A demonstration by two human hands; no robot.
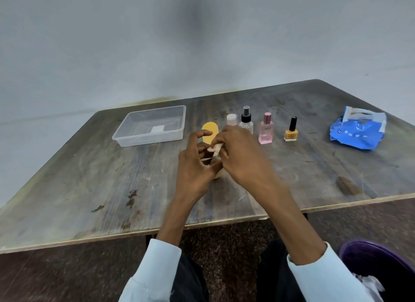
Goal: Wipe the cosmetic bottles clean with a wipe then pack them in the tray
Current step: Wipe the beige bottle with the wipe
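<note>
1. Pinched between the curled fingers of the right hand [238,157] is a crumpled white wipe [216,148], pressed against a small beige item [218,174] that the left hand [195,166] holds from the other side; most of that item is hidden.
2. Both hands meet above the middle of the wooden table [89,178], just in front of the bottle row.
3. Five cosmetic items stand in a line near the far edge: one yellow oval-topped bottle [210,132], one pale pink-capped bottle [231,119], one clear spray bottle [246,120], one pink perfume bottle [265,129], one yellow nail polish [291,131].
4. One clear plastic tray [125,138] sits toward the far left corner, beside the yellow bottle.
5. One blue wipe packet [357,133] lies toward the far right corner, well apart from the row.
</note>
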